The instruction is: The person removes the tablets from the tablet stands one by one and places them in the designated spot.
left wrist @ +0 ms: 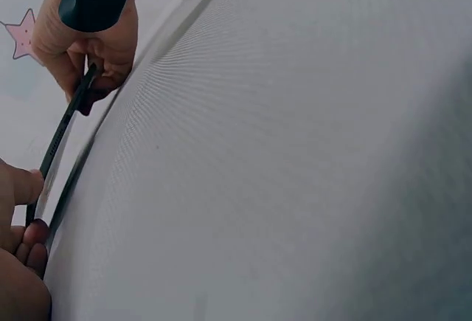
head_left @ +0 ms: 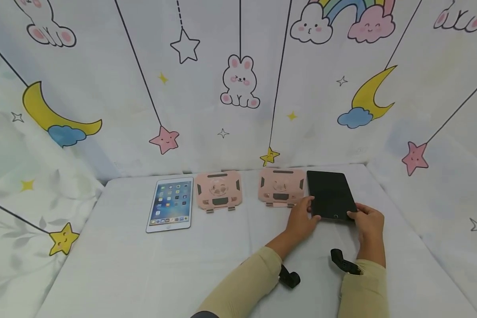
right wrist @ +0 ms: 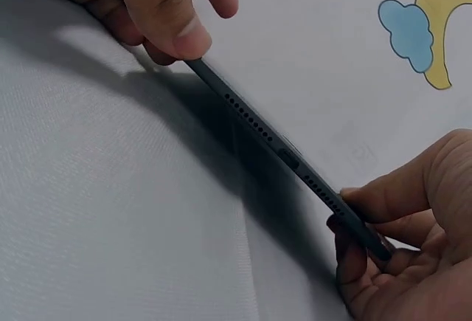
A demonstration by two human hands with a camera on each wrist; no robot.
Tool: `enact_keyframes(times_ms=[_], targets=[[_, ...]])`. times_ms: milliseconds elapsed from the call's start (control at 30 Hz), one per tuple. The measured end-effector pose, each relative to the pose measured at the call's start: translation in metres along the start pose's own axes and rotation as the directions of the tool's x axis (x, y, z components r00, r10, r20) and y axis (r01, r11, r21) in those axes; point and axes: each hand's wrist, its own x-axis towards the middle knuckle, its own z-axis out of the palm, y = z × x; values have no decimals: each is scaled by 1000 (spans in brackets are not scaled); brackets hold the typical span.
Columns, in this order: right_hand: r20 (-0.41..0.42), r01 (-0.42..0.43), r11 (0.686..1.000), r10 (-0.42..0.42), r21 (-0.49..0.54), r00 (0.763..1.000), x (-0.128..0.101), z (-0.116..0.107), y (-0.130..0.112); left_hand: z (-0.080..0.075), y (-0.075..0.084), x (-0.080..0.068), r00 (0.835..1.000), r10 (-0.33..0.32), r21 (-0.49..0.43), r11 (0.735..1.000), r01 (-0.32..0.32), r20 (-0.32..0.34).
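While the dark tablet [head_left: 331,195] tilts off the white table [head_left: 143,265], both hands pinch its near corners.

Open cloth before the hands — pink stand [head_left: 281,187] just left, perhaps touching the dark tablet [head_left: 331,195].

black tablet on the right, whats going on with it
A person pinches the black tablet at its two near corners, the left hand on one and the right hand on the other, with its near edge raised off the white table. Beside it lie two pink stands and a lit white tablet.
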Motion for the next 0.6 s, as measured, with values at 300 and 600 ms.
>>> enact_keyframes(times_ms=[300,600], targets=[[-23,70,983,-75,-171,997,6,1,3,-1,-1,3,997,-12,76,997,6,76],[-97,217,915,-264,-341,960,12,6,17,7,3,3,997,18,321,946,-41,75]])
